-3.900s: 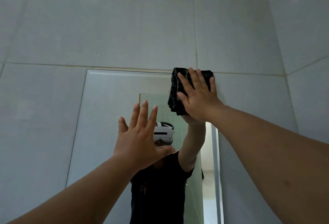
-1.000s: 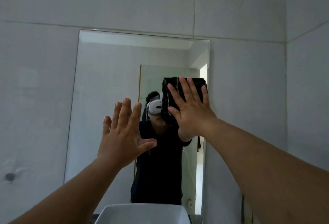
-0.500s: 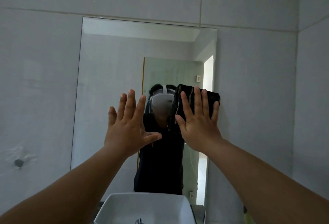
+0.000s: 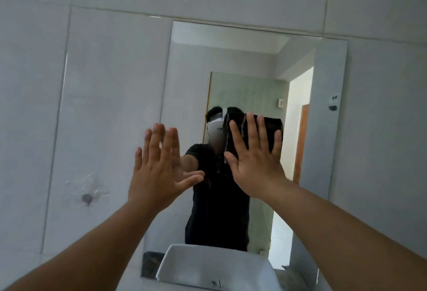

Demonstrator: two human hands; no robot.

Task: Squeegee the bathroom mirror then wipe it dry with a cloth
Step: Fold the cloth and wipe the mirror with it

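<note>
Where legible, no writing: cloth [image 4: 254, 133], mirror [image 4: 254, 59].

Mirror [image 4: 242, 64]: rectangular, frameless, fixed upright on the tiled wall, long side vertical. Cloth [image 4: 270, 126]: dark, folded to a thick pad with pale stripes, lying flat against the glass at about 3 o'clock from the mirror's centre; apparently in full contact.
</note>
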